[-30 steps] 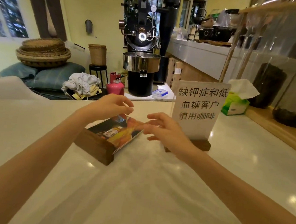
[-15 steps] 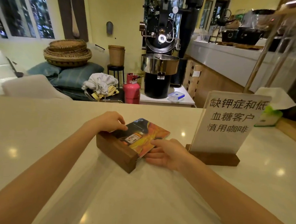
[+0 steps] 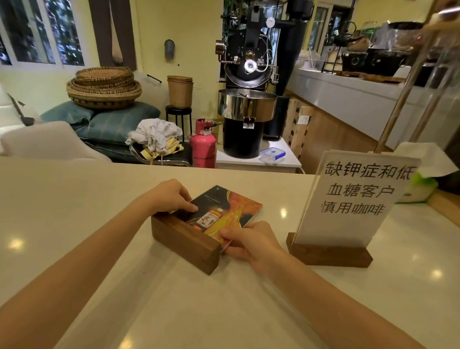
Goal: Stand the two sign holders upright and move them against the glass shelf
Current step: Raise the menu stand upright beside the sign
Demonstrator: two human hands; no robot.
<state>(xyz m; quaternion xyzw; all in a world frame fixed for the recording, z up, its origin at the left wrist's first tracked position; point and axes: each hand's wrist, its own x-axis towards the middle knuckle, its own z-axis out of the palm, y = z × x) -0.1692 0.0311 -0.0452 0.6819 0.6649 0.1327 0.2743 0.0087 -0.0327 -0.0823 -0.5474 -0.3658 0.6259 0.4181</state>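
A sign holder with a dark orange picture card [image 3: 229,211] lies flat on the pale counter, its wooden base [image 3: 185,238] turned toward me. My left hand [image 3: 168,197] grips the far left end of that base, fingers on the card. My right hand [image 3: 248,242] pinches the card's near right edge. To the right, a second sign holder [image 3: 355,199] stands upright in its wooden base [image 3: 329,254], showing a white card with black characters. The glass shelf [image 3: 452,89] with its wooden ledge rises at the far right.
A green tissue box [image 3: 420,185] with a white tissue sits on the counter behind the upright sign. Beyond the counter's far edge [image 3: 88,161] stand a black coffee roaster [image 3: 246,93], a pink gas cylinder [image 3: 205,144] and stacked baskets.
Both hands have come down onto the lying sign holder and taken hold of it. The camera view has swung left, so the upright sign now sits further right.
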